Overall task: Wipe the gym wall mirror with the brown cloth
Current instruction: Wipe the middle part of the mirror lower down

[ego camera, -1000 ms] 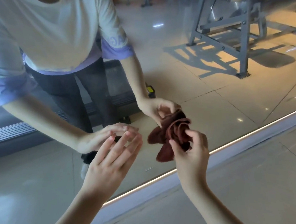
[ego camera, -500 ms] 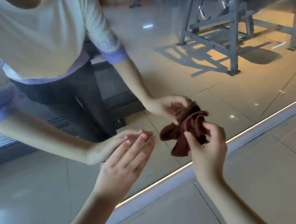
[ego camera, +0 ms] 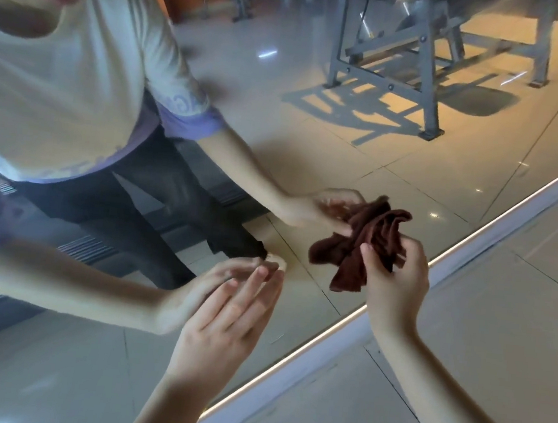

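Note:
The brown cloth [ego camera: 352,250] is bunched up and pressed against the low part of the wall mirror [ego camera: 312,146]. My right hand [ego camera: 395,285] grips the cloth from behind, fingers curled round its folds. My left hand [ego camera: 228,323] has straight fingers, and its fingertips touch the glass to the left of the cloth, holding nothing. The mirror shows the reflection of both hands, the cloth and a person's torso in a light shirt.
The mirror's lit bottom edge [ego camera: 326,333] runs diagonally from lower left to upper right above a pale skirting strip. Shiny floor tiles [ego camera: 498,337] lie to the right. A grey metal gym frame [ego camera: 406,69] appears reflected at the top.
My right hand has carried the cloth a little to the right along the glass. My left hand stays flat on the mirror. The view has shifted slightly.

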`<control>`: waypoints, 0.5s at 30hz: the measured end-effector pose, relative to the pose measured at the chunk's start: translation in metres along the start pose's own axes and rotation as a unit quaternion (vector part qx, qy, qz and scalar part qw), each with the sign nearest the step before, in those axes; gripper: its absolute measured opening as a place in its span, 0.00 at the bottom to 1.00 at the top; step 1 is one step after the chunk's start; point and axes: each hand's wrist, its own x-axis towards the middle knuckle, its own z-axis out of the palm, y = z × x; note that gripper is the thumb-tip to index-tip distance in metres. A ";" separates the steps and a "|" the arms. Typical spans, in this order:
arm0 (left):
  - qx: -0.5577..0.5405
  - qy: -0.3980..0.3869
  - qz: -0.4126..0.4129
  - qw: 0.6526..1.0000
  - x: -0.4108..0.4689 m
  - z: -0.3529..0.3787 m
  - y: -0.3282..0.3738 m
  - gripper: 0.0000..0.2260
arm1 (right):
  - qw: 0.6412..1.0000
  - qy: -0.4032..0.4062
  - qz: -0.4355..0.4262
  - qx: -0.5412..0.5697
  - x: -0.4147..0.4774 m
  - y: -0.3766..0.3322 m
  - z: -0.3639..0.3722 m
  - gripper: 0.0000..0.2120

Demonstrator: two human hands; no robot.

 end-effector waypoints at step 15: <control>0.006 -0.020 -0.017 1.000 0.044 0.010 0.029 0.19 | 0.994 -0.106 0.028 -0.017 0.033 0.009 -0.021 0.13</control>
